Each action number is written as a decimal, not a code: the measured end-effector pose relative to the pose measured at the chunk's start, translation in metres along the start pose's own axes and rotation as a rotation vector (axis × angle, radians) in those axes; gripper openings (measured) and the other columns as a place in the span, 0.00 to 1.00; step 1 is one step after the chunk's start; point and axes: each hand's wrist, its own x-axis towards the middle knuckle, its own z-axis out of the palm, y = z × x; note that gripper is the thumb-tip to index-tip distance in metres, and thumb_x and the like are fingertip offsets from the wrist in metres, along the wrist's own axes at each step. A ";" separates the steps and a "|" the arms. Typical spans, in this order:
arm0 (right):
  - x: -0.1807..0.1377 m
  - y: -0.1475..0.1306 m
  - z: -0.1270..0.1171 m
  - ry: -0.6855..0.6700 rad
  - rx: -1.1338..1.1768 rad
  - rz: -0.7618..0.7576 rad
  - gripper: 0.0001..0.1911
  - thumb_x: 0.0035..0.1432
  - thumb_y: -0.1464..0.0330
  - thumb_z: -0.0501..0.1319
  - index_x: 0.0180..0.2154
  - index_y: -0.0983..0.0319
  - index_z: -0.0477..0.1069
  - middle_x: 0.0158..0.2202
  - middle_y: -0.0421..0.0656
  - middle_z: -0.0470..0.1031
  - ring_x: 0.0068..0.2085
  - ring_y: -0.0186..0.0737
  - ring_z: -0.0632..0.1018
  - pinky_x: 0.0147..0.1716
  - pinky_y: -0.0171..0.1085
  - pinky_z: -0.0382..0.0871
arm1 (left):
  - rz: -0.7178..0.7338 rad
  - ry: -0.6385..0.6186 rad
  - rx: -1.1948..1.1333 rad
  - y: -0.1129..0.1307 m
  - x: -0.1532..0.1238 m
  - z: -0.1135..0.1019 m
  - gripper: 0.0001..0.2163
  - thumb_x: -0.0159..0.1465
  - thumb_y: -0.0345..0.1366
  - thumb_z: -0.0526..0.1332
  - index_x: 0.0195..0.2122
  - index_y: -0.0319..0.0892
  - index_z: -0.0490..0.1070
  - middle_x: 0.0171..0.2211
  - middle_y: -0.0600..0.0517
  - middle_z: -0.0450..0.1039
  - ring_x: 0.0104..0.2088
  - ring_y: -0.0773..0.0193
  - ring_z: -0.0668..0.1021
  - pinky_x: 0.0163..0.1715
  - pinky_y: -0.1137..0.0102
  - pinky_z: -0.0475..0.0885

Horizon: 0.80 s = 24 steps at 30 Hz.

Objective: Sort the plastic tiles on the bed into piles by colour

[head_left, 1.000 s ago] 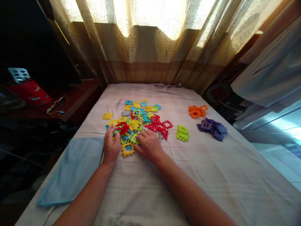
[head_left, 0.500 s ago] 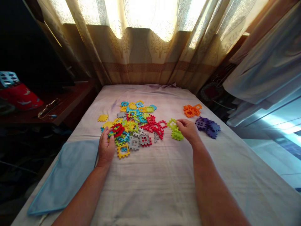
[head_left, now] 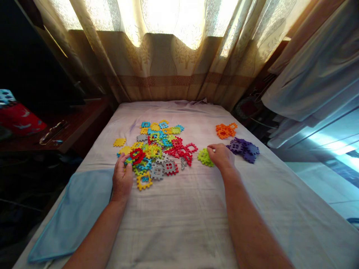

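Note:
My left hand (head_left: 122,178) rests at the left edge of a mixed pile of toothed plastic building blocks, thumb and fingers apart. Closest to its fingertips is a red block (head_left: 137,156) with an open middle. A yellow frame-shaped block (head_left: 144,181) and a grey window block (head_left: 157,171) lie at the pile's near side. Over on the right, my right hand (head_left: 222,157) has its fingers pinched at the edge of a small group of lime green blocks (head_left: 205,157). The fingers partly hide the piece they touch.
Orange blocks (head_left: 226,130) and purple blocks (head_left: 243,149) lie in separate groups at the right. A light blue cloth-like pad (head_left: 75,209) is on the sheet-covered surface (head_left: 179,224) at the left. Curtains (head_left: 168,67) hang behind; a wooden desk (head_left: 75,138) stands left.
My right hand has lowered the lime green window block towards the green group, and its window now hardly shows. My left hand stays beside the pile. The view has shifted slightly.

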 end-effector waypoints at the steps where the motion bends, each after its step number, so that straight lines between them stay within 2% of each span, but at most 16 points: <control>1: -0.001 -0.005 0.000 0.006 -0.011 -0.053 0.18 0.63 0.63 0.54 0.47 0.56 0.80 0.50 0.50 0.78 0.48 0.47 0.78 0.44 0.42 0.69 | 0.000 0.003 -0.002 0.000 0.000 0.000 0.15 0.65 0.36 0.55 0.52 0.44 0.71 0.61 0.45 0.68 0.63 0.56 0.68 0.67 0.57 0.57; 5: -0.005 -0.037 0.008 -0.057 -0.081 -0.229 0.20 0.65 0.58 0.54 0.51 0.57 0.76 0.53 0.50 0.77 0.58 0.53 0.70 0.55 0.54 0.60 | 0.009 0.019 0.002 -0.003 0.001 0.001 0.15 0.66 0.36 0.54 0.52 0.45 0.71 0.60 0.46 0.69 0.63 0.57 0.69 0.66 0.59 0.59; 7: -0.008 -0.058 0.014 -0.087 -0.120 -0.249 0.21 0.66 0.55 0.53 0.51 0.58 0.75 0.52 0.52 0.77 0.59 0.56 0.68 0.58 0.61 0.53 | 0.015 0.032 0.007 -0.005 0.001 0.002 0.16 0.66 0.35 0.52 0.52 0.45 0.71 0.60 0.46 0.69 0.63 0.58 0.69 0.66 0.59 0.59; 9: -0.014 -0.078 0.018 -0.117 -0.127 -0.239 0.23 0.67 0.53 0.51 0.50 0.59 0.75 0.51 0.54 0.77 0.56 0.56 0.70 0.58 0.63 0.51 | 0.016 0.042 0.010 -0.007 0.001 0.003 0.16 0.66 0.35 0.51 0.53 0.45 0.71 0.61 0.46 0.68 0.63 0.59 0.68 0.66 0.60 0.59; 14: -0.040 -0.109 0.020 -0.144 -0.082 -0.221 0.26 0.67 0.51 0.49 0.49 0.62 0.75 0.50 0.57 0.76 0.50 0.55 0.75 0.54 0.57 0.58 | -0.012 0.057 -0.011 -0.009 0.001 0.003 0.16 0.66 0.34 0.50 0.53 0.45 0.70 0.61 0.47 0.68 0.64 0.60 0.67 0.67 0.61 0.58; 17: -0.050 -0.113 0.015 -0.148 -0.076 -0.243 0.27 0.67 0.51 0.49 0.47 0.63 0.76 0.49 0.58 0.76 0.50 0.57 0.75 0.52 0.55 0.59 | -0.047 0.072 -0.040 -0.007 0.000 0.003 0.16 0.67 0.35 0.50 0.52 0.44 0.70 0.61 0.46 0.67 0.65 0.59 0.66 0.67 0.61 0.57; 20: -0.051 -0.114 0.008 -0.118 -0.065 -0.245 0.22 0.66 0.55 0.53 0.47 0.64 0.76 0.48 0.56 0.77 0.49 0.56 0.75 0.52 0.55 0.59 | -0.060 0.076 -0.052 -0.005 0.000 0.003 0.16 0.67 0.35 0.49 0.52 0.44 0.71 0.61 0.46 0.67 0.65 0.60 0.66 0.67 0.61 0.57; 22: -0.051 -0.118 0.006 -0.074 -0.019 -0.315 0.18 0.66 0.59 0.54 0.46 0.62 0.76 0.49 0.54 0.77 0.50 0.54 0.75 0.52 0.52 0.60 | -0.072 0.085 -0.070 -0.004 0.000 0.004 0.16 0.67 0.36 0.50 0.52 0.43 0.71 0.61 0.46 0.67 0.65 0.59 0.66 0.67 0.61 0.58; 24: -0.053 -0.128 0.006 -0.051 0.073 -0.465 0.15 0.66 0.62 0.55 0.46 0.60 0.76 0.52 0.51 0.76 0.52 0.49 0.74 0.52 0.47 0.61 | -0.097 0.093 -0.131 -0.004 0.001 0.005 0.16 0.67 0.36 0.51 0.51 0.43 0.71 0.62 0.44 0.65 0.65 0.56 0.66 0.63 0.60 0.64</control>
